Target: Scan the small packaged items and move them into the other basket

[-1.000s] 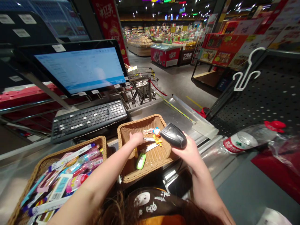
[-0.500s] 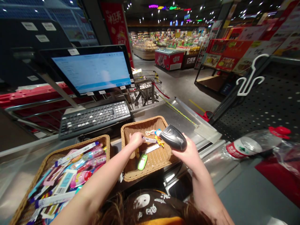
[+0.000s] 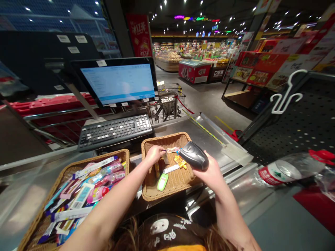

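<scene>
In my right hand (image 3: 212, 171) is a black handheld barcode scanner (image 3: 194, 156), its head pointing left over a wicker basket (image 3: 175, 181). My left hand (image 3: 155, 155) reaches into that basket, fingers pinched on a slim wrapped stick (image 3: 165, 159); most of it is hidden by the fingers. Inside lie a green packet (image 3: 162, 181), a yellow-orange wrapped piece (image 3: 180, 161), a white strip (image 3: 171, 169) and a pale small item (image 3: 172, 150) close to the scanner head. Left of it, a second wicker basket (image 3: 39, 211) is filled with several colourful wrapped sticks and packets.
Behind the baskets stand a black keyboard (image 3: 115, 131) and a lit monitor (image 3: 120, 85). A metal counter (image 3: 201, 130) stretches beyond the basket. At right are a large plastic bottle (image 3: 290, 169) with a red cap and a white hanger (image 3: 288, 94) on a dark perforated panel.
The stick in my left hand has turned from lying sideways toward the scanner to hanging downward. The yellow-orange piece shows more fully. The whole view has shifted slightly; the scanner stays in my right hand.
</scene>
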Motion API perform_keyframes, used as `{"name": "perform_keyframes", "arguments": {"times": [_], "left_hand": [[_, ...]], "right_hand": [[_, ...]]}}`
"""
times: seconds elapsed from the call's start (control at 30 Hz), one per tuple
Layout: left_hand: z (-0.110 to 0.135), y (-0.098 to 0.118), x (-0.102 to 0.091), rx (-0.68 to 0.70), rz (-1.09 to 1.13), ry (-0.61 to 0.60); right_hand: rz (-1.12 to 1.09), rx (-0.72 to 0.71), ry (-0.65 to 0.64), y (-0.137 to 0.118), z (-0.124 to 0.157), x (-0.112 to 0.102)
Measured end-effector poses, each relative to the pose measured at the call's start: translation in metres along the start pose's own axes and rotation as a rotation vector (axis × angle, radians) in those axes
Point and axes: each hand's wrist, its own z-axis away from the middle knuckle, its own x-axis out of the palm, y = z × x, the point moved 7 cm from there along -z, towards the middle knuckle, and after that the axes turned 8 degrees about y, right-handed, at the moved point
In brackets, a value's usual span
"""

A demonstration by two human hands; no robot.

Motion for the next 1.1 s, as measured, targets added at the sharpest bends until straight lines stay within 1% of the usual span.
{"name": "perform_keyframes", "arguments": {"times": [0.13,0.23,0.3,0.37,0.43,0.5,0.6,0.67,0.73,0.8,0.9,1.03,1.1], "left_hand": [[-0.004,-0.005,0.031,-0.132,-0.036,-0.066],[-0.002,0.001,0.049,-0.171,-0.071,-0.104],[-0.001,0.008,0.052,-0.151,-0.085,-0.097],[-0.001,0.016,0.047,-0.106,-0.093,-0.065],[-0.002,0.024,0.037,-0.049,-0.096,-0.025],[0.000,0.035,0.021,0.052,-0.105,0.037],[0.011,0.055,-0.012,0.285,-0.162,0.198],[0.023,0.062,-0.036,0.357,-0.194,0.274],[0.035,0.064,-0.057,0.404,-0.176,0.288],[0.045,0.061,-0.077,0.401,-0.125,0.284],[0.055,0.048,-0.104,0.326,-0.040,0.276],[0.066,0.023,-0.131,0.238,0.028,0.274],[0.072,0.009,-0.141,0.188,0.049,0.255]], "right_hand": [[-0.034,0.023,-0.008,-0.001,0.000,0.006],[-0.026,0.008,0.002,-0.001,-0.001,0.005],[-0.016,-0.012,0.002,-0.002,-0.002,0.004],[-0.017,-0.014,0.004,0.000,-0.002,0.001],[-0.022,0.006,0.023,0.003,-0.002,-0.004],[-0.020,0.035,0.048,0.007,-0.002,-0.009],[-0.003,0.061,0.071,0.012,-0.002,-0.014],[0.006,0.065,0.072,0.012,-0.002,-0.014],[0.017,0.047,0.066,0.008,-0.003,-0.012],[0.027,0.006,0.055,0.002,-0.005,-0.008],[0.051,-0.084,0.048,-0.013,-0.008,0.001],[0.068,-0.221,0.009,-0.043,-0.013,0.018],[0.051,-0.255,-0.025,-0.060,-0.015,0.028]]}}
